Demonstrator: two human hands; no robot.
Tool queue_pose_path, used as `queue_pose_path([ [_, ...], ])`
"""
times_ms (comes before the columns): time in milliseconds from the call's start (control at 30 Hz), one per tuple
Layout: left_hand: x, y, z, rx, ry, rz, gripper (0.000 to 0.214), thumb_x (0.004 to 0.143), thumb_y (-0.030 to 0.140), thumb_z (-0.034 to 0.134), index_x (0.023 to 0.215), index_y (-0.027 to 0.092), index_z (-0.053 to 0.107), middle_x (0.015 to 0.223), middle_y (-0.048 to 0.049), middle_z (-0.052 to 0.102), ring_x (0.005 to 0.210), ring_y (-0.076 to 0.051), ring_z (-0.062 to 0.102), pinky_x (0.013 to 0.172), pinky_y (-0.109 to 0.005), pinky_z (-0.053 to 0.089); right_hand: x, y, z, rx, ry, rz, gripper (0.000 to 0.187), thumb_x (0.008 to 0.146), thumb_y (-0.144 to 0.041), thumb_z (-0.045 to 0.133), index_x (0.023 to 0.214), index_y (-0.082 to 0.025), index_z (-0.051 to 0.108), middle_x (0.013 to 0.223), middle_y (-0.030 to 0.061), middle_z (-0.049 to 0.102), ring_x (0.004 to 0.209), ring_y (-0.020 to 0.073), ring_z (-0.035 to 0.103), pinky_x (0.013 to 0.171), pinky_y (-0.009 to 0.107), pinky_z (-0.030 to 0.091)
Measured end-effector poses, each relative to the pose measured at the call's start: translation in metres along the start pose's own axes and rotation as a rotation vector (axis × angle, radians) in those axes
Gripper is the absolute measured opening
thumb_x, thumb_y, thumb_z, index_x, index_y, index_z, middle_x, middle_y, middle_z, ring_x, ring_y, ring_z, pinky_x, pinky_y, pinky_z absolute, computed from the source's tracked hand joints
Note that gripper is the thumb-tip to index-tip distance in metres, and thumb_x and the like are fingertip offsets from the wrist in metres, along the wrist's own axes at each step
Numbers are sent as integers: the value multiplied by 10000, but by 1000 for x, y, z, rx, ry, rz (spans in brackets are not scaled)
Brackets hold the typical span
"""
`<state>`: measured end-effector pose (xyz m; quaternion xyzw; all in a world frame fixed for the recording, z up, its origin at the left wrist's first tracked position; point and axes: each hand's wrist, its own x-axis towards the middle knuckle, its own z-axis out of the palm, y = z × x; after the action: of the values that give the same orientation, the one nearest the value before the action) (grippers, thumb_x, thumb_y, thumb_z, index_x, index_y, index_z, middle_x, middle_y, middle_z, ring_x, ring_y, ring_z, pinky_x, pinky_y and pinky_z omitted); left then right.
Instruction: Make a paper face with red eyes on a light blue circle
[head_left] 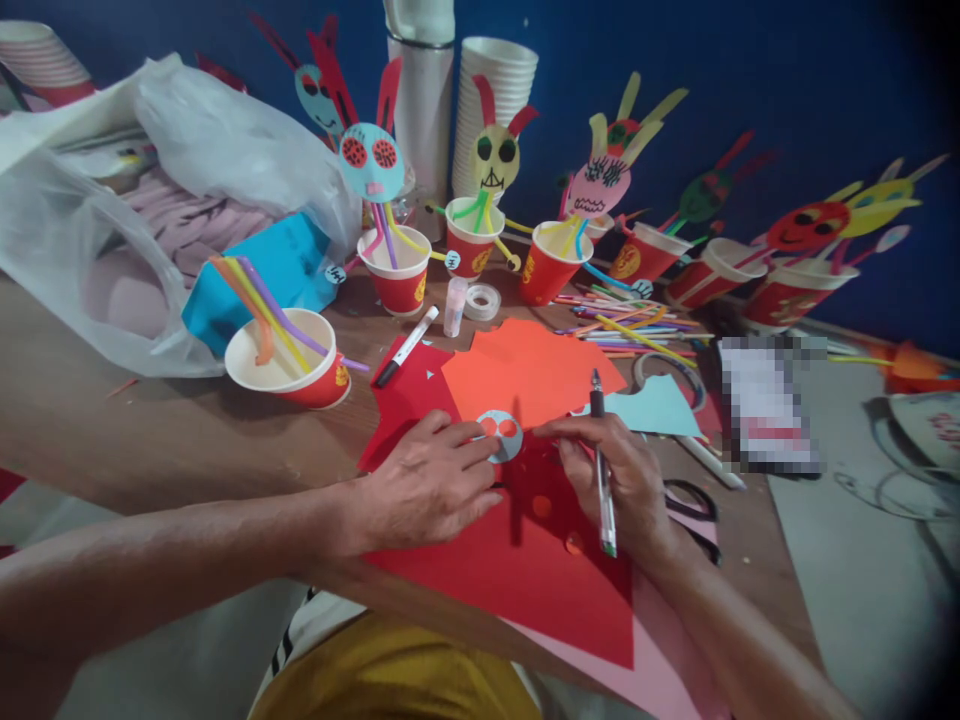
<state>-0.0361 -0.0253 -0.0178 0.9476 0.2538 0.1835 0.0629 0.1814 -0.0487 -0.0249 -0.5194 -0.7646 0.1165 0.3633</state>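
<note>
My left hand [427, 485] lies with its fingers stretched over the red paper [577, 600]. Its fingertips touch the edge of a small light-blue paper disc [511, 444] that bears two orange circles. To the right, my right hand [619, 470] holds a pen [606, 500] with a clear barrel, tilted between the fingers. Its index finger points toward the disc, and the pen's green end hangs lower. Small orange paper circles [541, 506] lie on the red sheet between the hands. Orange paper [525, 365] with a cut edge rests just beyond the disc.
Red paper cups [395, 290] with paper-faced figures stand along the back. A cup with coloured sticks [322, 375] is at left, beside a plastic bag [90, 290]. A marker [407, 347], glue stick [454, 307], tape roll [482, 302], loose sticks [637, 325] and scissors [701, 515] lie around.
</note>
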Motion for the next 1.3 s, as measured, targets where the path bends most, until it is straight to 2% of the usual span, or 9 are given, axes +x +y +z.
queue_pose_path([
  [167, -1, -1, 1, -8, -17, -17, 222, 893, 309, 425, 838, 173, 592, 1067, -37, 630, 1054, -211, 522, 823, -360, 337, -3, -1, -3, 269, -14, 182, 279, 898, -311, 371, 1102, -250, 552, 732, -9, 661, 816, 164, 600, 775, 311, 457],
  [333, -1, -1, 0, -11, -5, -11, 205, 886, 289, 434, 834, 183, 600, 1108, -36, 614, 1020, -202, 535, 837, -356, 336, -1, -1, -3, 448, 41, 322, 270, 899, -357, 391, 986, -251, 623, 857, 15, 649, 772, 150, 614, 686, 277, 498],
  [500, -1, -1, 0, -2, -21, -16, 205, 885, 289, 436, 828, 179, 600, 1100, -28, 619, 1020, -206, 531, 846, -361, 328, 1, 0, 4, 406, 5, 460, 161, 839, -322, 523, 893, -208, 623, 691, 7, 656, 647, 140, 632, 627, 259, 514],
  [600, -1, -1, 0, -3, -18, -12, 210, 885, 290, 435, 833, 183, 608, 1102, -30, 617, 1034, -208, 522, 838, -359, 327, 1, 2, 6, 360, 23, 505, 205, 813, -333, 553, 966, -199, 579, 719, 19, 676, 645, 155, 650, 607, 273, 525],
  [700, 0, -2, 0, 2, -2, -4, 223, 886, 289, 429, 808, 180, 608, 1066, -35, 632, 1015, -212, 529, 824, -359, 326, 1, 4, 6, 287, 31, 499, 202, 784, -341, 588, 929, -201, 573, 786, 38, 689, 695, 176, 664, 604, 283, 530],
  [900, 1, -1, -1, -8, -6, -10, 225, 887, 290, 426, 792, 184, 599, 1047, -32, 641, 1002, -214, 536, 803, -357, 325, 3, -2, 6, 278, 129, 420, 190, 856, -316, 489, 1001, -204, 541, 816, 31, 678, 679, 142, 655, 625, 263, 514],
  [1000, 0, -1, -1, -16, -21, -12, 211, 885, 285, 429, 800, 180, 591, 1069, -32, 634, 1014, -216, 532, 806, -359, 323, 3, -4, 6, 195, 162, 307, 188, 881, -260, 438, 1034, -219, 540, 789, 19, 679, 750, 147, 642, 701, 277, 488],
  [1200, -1, -2, 1, -23, -14, -15, 239, 890, 296, 422, 778, 165, 588, 1023, -50, 645, 1005, -222, 540, 819, -369, 324, 4, 2, 4, 32, -35, -183, 291, 783, -67, 509, 1010, -244, 554, 845, 8, 698, 742, 150, 619, 772, 339, 423],
  [1300, -1, -1, 1, -23, 4, -20, 238, 889, 296, 425, 793, 159, 594, 1032, -54, 641, 1002, -218, 540, 832, -370, 329, 6, 2, 4, -22, -104, -298, 298, 747, -32, 507, 956, -237, 561, 910, 20, 695, 803, 165, 617, 776, 366, 396],
])
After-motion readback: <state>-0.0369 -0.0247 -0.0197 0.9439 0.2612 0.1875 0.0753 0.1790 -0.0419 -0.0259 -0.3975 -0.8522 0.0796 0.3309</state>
